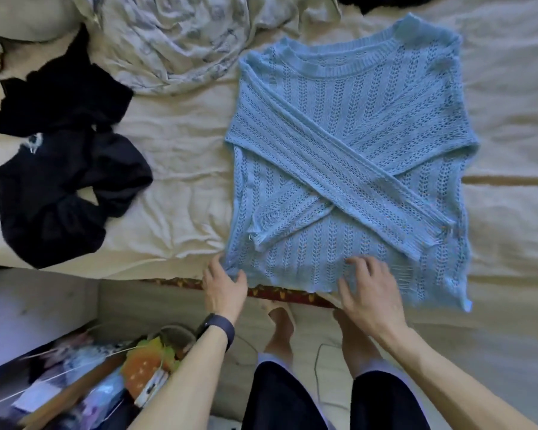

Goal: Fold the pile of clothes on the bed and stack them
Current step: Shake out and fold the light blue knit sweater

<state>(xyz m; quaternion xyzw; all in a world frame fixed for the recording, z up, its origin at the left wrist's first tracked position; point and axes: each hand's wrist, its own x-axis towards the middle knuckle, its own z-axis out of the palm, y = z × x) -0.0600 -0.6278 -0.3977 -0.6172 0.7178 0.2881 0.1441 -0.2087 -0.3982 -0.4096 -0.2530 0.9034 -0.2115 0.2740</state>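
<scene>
A light blue open-knit sweater point(348, 162) lies flat on the cream bed sheet point(184, 169), neck away from me, with both sleeves crossed over its front in an X. My left hand point(222, 285) pinches the sweater's near left hem corner between thumb and fingers. My right hand point(370, 290) lies on the near hem further right, fingers spread on the knit; its grip is unclear. A crumpled black garment point(66, 156) lies unfolded at the bed's left.
A rumpled pale floral cloth point(174, 38) lies at the far middle, and a dark item point(367, 1) peeks in at the top edge. Below the bed edge are my bare feet point(281, 324) on the floor and a cluttered box point(84, 377) at lower left.
</scene>
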